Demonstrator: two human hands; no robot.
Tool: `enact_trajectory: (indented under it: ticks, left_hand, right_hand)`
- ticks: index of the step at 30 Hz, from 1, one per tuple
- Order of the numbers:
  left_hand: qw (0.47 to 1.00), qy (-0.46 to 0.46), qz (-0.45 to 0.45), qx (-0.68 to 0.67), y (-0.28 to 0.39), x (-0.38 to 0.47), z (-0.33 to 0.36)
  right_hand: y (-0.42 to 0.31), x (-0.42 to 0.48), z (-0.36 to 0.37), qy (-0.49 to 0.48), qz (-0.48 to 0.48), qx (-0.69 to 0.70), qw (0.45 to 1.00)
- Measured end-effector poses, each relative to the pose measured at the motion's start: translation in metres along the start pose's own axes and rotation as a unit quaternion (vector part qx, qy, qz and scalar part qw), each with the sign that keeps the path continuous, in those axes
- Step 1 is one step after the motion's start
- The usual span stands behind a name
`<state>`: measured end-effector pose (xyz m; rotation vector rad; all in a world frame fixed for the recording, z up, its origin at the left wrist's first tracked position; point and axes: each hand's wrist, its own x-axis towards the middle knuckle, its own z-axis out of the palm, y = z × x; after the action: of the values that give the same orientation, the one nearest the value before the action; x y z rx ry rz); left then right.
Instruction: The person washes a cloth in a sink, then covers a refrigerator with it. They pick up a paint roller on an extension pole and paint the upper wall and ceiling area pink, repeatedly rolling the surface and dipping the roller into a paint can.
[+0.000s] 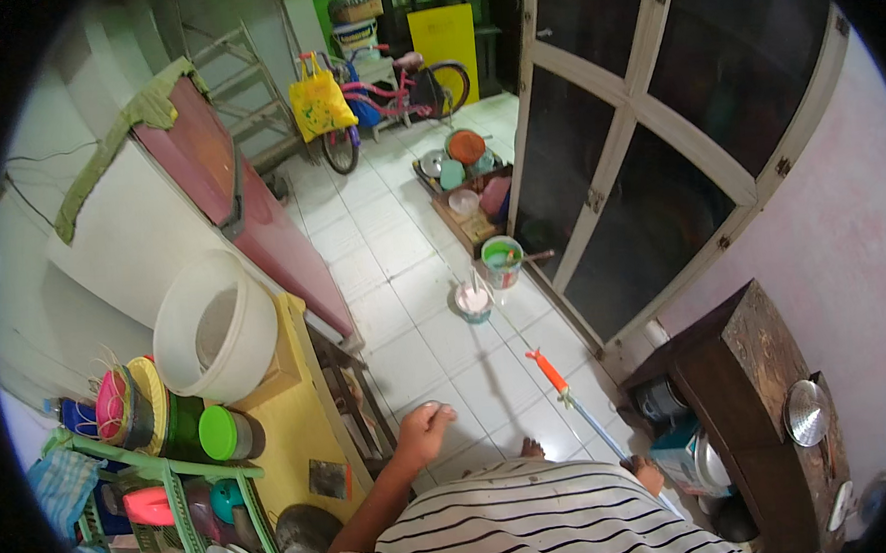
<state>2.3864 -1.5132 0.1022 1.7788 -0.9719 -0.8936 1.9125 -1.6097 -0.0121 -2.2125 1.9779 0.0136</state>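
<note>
My right hand (643,476) is wrapped around a long bluish-white pole (597,430) at my right side. An orange plastic piece (550,373) forms the pole's far end, slanting up and away over the floor; its lower end is hidden by my striped shirt. My left hand (425,431) is raised over the tiles, fingers curled in, with nothing visible in it. Farther ahead on the floor stands a small tub (473,301) of pale pinkish paint-like liquid with a handled tool in it. Behind it is a bucket (502,262), green inside, with a stick across its rim.
On my left are a yellow table (300,427) bearing a large white tub (173,358), a green dish rack (173,508) and a refrigerator (283,240). Dark-paned folding doors (631,139) and a wooden cabinet (728,419) line the right. A pink bicycle (381,92) stands at the back.
</note>
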Motion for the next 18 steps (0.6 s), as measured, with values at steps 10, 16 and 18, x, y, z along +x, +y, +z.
enact_trajectory:
  ticks: [10, 16, 18]
  left_hand:
    - [0.89, -0.275, 0.3, -0.207, 0.295, -0.014, -0.034]
    - [0.761, -0.353, 0.535, -0.103, 0.396, -0.043, -0.014]
    - [0.727, -0.372, 0.568, -0.103, 0.408, -0.047, 0.011]
  right_hand:
    - [0.03, 0.007, 0.039, -0.055, 0.032, -0.017, 0.998]
    - [0.022, 0.039, 0.036, -0.033, 0.026, -0.031, 0.999]
    - [0.014, 0.044, 0.043, -0.027, 0.032, -0.021, 0.999]
